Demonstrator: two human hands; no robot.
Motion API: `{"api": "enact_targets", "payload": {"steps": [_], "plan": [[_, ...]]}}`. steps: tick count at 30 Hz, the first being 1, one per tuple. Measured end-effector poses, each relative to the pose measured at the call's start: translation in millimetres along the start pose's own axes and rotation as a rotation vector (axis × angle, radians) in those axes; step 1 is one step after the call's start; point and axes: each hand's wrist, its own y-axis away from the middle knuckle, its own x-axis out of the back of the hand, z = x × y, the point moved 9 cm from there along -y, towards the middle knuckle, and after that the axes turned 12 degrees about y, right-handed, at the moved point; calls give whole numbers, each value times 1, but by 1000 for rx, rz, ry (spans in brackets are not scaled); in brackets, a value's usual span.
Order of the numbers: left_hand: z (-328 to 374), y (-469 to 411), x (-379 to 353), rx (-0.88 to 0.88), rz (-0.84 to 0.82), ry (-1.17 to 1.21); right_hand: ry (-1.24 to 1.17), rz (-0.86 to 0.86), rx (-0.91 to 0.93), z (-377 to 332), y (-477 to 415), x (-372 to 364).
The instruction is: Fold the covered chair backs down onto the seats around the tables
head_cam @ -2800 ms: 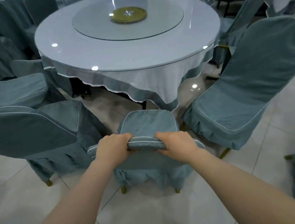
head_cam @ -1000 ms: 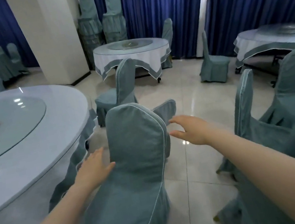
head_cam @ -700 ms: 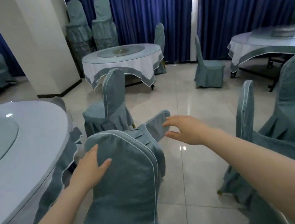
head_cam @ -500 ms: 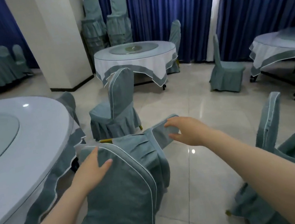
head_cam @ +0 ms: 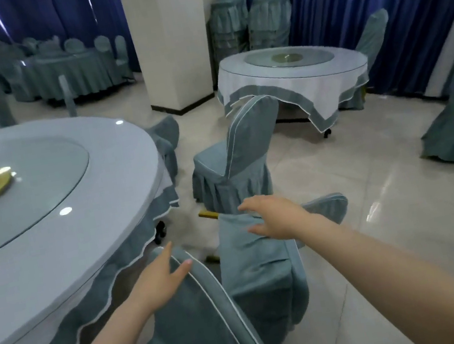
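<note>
- Teal fabric-covered chair back with white piping [head_cam: 205,333]: nearest the camera, just beside the large round glass-topped table with a teal-edged cloth [head_cam: 85,236]. It slants toward the viewer and is not yet down on a seat.
- Left hand [head_cam: 160,280]: fingers straight, lying flat on the top curve of that back, thumb at the piping. It grips nothing.
- Right hand [head_cam: 273,219]: wide open, fingers spread, over the pleated teal chair skirt [head_cam: 254,264]. It holds nothing; whether it touches the cloth cannot be told.
- Pleated skirt: lifted, with 2 gold chair legs [head_cam: 207,214] showing at its far edge. It probably belongs to the near chair, but that is not certain.
- Low rounded teal chair back [head_cam: 327,205]: behind the right wrist, partly hidden.
- Upright teal-covered chair [head_cam: 246,150]: beyond the hands, well apart, back unfolded.
- Handling note (judgement): curl the left fingers over the top rim for a firm hold, steady the seat or skirt with the right hand, then bring the back down in 1 even sweep. Keep loose cloth out of the hinge and the legs clear of the tablecloth.
</note>
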Motion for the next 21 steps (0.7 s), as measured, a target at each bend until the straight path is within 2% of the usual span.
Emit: {"api": "enact_targets", "payload": {"steps": [4,9,12,16,21], "plan": [[-16,-9,-8,83,3,85,14,-50,180,-15,-68,-26],[-24,-5,-17,212,175,142,3,-139,516,-60,-133,-63],[-14,6,-31,273,283,193,-3,-193,703,-91,-142,-79],[-6,16,-49,380,385,232,-27,-179,974,-131,-133,-83],[6,32,-68,504,452,261,121,-168,1221,-165,-102,-88]]}}
